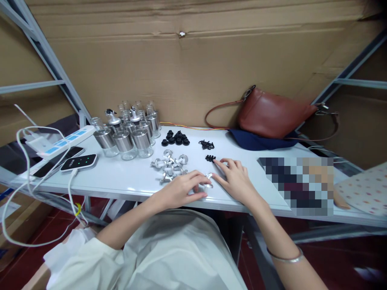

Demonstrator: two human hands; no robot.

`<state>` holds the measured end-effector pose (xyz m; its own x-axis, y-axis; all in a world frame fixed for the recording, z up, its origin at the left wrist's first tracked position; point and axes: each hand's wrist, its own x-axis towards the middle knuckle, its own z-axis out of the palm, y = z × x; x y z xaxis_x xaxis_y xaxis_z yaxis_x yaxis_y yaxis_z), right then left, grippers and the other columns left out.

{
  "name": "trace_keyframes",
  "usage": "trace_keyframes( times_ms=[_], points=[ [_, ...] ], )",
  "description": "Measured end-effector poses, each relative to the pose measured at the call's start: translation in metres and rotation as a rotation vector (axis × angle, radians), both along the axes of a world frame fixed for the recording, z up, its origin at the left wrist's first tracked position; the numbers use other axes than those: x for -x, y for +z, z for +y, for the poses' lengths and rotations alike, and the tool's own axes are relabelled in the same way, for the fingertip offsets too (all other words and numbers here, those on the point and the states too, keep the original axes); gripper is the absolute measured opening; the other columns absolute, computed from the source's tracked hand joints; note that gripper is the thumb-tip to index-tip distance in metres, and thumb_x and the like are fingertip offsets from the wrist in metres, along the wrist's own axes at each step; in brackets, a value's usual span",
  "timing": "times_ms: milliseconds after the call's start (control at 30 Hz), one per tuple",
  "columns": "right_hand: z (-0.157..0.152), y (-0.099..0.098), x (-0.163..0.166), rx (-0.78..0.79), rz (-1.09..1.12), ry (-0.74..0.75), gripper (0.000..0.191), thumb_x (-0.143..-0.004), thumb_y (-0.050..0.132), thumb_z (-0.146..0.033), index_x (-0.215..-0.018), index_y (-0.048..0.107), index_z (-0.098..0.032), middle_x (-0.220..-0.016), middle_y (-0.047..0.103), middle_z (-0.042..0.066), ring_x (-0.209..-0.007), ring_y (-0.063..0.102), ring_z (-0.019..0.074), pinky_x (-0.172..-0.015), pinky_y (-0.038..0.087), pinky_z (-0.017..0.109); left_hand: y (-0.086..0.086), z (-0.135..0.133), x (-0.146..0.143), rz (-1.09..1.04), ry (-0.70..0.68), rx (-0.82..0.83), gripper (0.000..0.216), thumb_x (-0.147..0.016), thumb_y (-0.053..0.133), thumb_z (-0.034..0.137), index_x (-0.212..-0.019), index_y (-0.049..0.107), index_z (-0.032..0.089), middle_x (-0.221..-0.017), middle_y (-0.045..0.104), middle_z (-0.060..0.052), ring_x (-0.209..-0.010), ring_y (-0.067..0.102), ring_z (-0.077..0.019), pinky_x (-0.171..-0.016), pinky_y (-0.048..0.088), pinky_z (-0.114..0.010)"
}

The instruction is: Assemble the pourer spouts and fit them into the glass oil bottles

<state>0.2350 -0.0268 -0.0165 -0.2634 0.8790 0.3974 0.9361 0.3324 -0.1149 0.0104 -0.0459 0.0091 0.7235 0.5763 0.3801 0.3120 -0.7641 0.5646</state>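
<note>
My left hand [181, 187] and my right hand [234, 177] meet over a small silver metal spout cap [209, 180] near the front edge of the white table [127, 177]. Fingers of both hands pinch that cap between them. Just left of my hands lies a loose pile of similar silver caps [169, 165]. A few small black plugs [210, 158] lie right behind my right fingers. Glass bottles with steel sleeves [130, 135] stand grouped at the back left, two of them with spouts fitted.
Black rubber rings [175, 138] and more black plugs [207, 143] lie mid-table. A brown handbag [272, 112] on blue cloth sits back right. A power strip [65, 141], phone [57, 161], power bank [79, 162] and white cables occupy the left. Cardboard walls stand behind.
</note>
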Motion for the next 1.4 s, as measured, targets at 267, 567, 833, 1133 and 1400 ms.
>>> trace_keyframes(
  times_ms=[267,567,833,1133,1400],
  points=[
    [-0.001,0.000,0.000,-0.009,0.052,0.030,0.040,-0.089,0.046,-0.044,-0.121,0.055,-0.022,-0.117,0.054,0.014,-0.105,0.047,0.0311,-0.081,0.043,0.046,-0.001,0.001,0.000,-0.008,-0.007,-0.003,0.027,-0.089,0.052,0.030,-0.113,0.055,0.018,-0.108,0.057,-0.009,-0.075,0.058,-0.0115,-0.079,0.049,-0.027],
    [0.005,-0.010,-0.007,-0.036,0.335,0.162,0.029,-0.089,0.039,-0.023,-0.085,0.068,-0.016,-0.087,0.062,0.013,-0.084,0.059,0.0253,-0.079,0.048,0.041,-0.002,0.000,-0.001,-0.014,0.016,0.001,0.024,-0.089,0.050,0.023,-0.112,0.053,0.018,-0.111,0.056,-0.008,-0.077,0.060,-0.0103,-0.078,0.048,-0.024],
    [-0.020,0.009,0.029,0.183,1.116,0.238,0.018,-0.078,0.063,-0.037,-0.084,0.065,-0.020,-0.080,0.065,0.003,-0.069,0.060,0.0155,-0.064,0.049,0.028,-0.005,0.002,-0.004,0.062,0.147,-0.195,0.020,-0.086,0.055,0.023,-0.105,0.054,0.017,-0.102,0.067,-0.003,-0.070,0.062,-0.0104,-0.079,0.038,-0.029],
    [-0.021,0.006,0.029,0.135,1.351,0.215,0.011,-0.068,0.072,-0.029,-0.074,0.066,-0.021,-0.084,0.068,0.003,-0.081,0.063,0.0170,-0.077,0.051,0.031,-0.005,0.001,-0.004,0.053,0.171,-0.233,0.020,-0.084,0.054,0.022,-0.104,0.055,0.018,-0.102,0.068,-0.002,-0.067,0.062,-0.0090,-0.081,0.035,-0.029],
    [-0.026,0.009,0.032,0.098,1.335,0.244,0.009,-0.069,0.071,-0.023,-0.075,0.065,-0.021,-0.081,0.067,0.002,-0.080,0.062,0.0160,-0.076,0.051,0.030,-0.005,0.002,-0.005,0.055,0.134,-0.279,0.018,-0.087,0.051,0.024,-0.104,0.055,0.018,-0.104,0.069,-0.004,-0.073,0.064,-0.0111,-0.085,0.035,-0.030]
  ],
)
